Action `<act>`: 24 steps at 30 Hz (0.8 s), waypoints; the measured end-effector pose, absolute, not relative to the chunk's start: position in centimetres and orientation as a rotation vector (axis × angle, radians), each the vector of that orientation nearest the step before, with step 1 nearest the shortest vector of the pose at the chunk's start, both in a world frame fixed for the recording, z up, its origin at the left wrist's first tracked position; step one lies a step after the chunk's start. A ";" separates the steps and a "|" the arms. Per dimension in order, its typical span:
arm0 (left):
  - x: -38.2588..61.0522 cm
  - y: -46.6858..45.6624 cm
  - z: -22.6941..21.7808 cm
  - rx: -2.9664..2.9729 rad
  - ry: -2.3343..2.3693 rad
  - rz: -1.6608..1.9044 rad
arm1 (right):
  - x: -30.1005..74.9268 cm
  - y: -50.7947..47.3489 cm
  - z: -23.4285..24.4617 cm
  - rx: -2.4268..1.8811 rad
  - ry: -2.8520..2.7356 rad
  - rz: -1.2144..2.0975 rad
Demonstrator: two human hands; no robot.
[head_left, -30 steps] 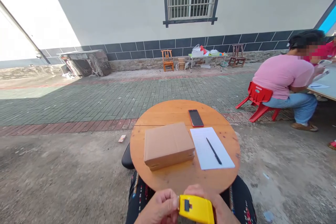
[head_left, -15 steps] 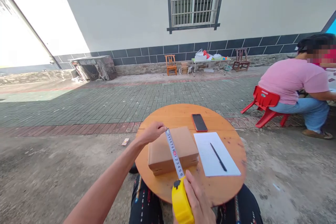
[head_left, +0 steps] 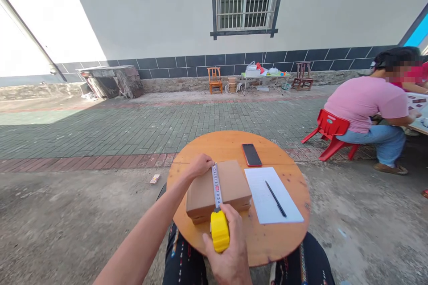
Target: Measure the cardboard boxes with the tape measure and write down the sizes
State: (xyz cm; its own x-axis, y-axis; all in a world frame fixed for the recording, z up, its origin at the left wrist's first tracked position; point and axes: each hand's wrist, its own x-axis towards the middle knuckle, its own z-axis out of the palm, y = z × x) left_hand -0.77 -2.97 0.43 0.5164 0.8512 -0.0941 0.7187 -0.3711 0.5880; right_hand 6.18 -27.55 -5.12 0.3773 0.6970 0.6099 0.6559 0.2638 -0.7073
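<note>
A closed brown cardboard box lies on the round wooden table in front of me. Across its top runs the pale blade of a tape measure, whose yellow case is at the box's near edge. My left hand pinches the blade's end at the far edge of the box. Round the yellow case, the fingers and thumb of my right hand are wrapped. To the right of the box, a black pen rests on a white sheet of paper.
A phone with a red edge lies behind the paper. Off to the right, a person in a pink shirt sits on a red chair. By the far wall stand a wooden chair and a table with items.
My right hand has moved the yellow case up and toward the box, so less blade is out. My left hand stays at the far edge. The view has shifted slightly.
</note>
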 end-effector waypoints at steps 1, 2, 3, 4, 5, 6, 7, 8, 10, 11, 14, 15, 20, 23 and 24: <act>-0.8 -3.0 0.3 2.195 1.272 0.306 | 6.3 -27.7 -5.4 -1.437 -1.345 0.035; -0.8 -3.2 0.2 2.204 1.271 0.314 | 6.5 -27.8 -5.6 -1.445 -1.374 0.030; -0.8 -3.3 0.0 2.214 1.277 0.330 | 6.5 -27.9 -5.8 -1.454 -1.386 0.031; -0.8 -3.5 -0.1 2.224 1.289 0.352 | 6.5 -28.0 -5.9 -1.461 -1.380 0.036; -0.7 -3.8 -0.3 2.236 1.307 0.379 | 6.4 -28.1 -6.0 -1.465 -1.367 0.044; -0.6 -4.0 -0.4 2.247 1.326 0.408 | 6.3 -28.2 -6.0 -1.465 -1.347 0.051; -0.5 -4.3 -0.6 2.259 1.346 0.436 | 6.2 -28.4 -6.1 -1.462 -1.331 0.060; -0.4 -4.5 -0.7 2.270 1.363 0.460 | 6.1 -28.6 -6.1 -1.457 -1.320 0.068; -0.3 -4.7 -0.8 2.290 1.379 0.496 | 6.0 -29.0 -6.1 -1.456 -1.308 0.078; -0.3 -4.7 -0.8 2.298 1.382 0.508 | 6.1 -29.2 -6.2 -1.459 -1.301 0.080; -0.4 -4.8 -0.7 2.318 1.377 0.535 | 6.5 -29.7 -6.4 -1.458 -1.298 0.047; -0.4 -4.8 -0.7 2.325 1.374 0.543 | 6.7 -29.8 -6.5 -1.454 -1.309 0.036; -0.5 -5.3 -0.4 2.358 1.365 0.581 | 7.3 -29.9 -6.5 -1.443 -1.421 0.034; -0.5 -5.2 -0.5 2.373 1.364 0.592 | 7.1 -29.9 -6.6 -1.451 -1.374 0.023; -0.5 -5.1 -0.6 2.375 1.363 0.591 | 7.0 -29.9 -6.7 -1.458 -1.341 0.021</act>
State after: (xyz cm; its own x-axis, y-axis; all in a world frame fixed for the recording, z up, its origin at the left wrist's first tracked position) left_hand -0.48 -5.14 -0.64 0.4534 0.8719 0.1851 0.7312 -0.4825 0.4823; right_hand 7.00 -29.90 -6.69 0.3589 0.7067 0.6097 0.6874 0.2418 -0.6848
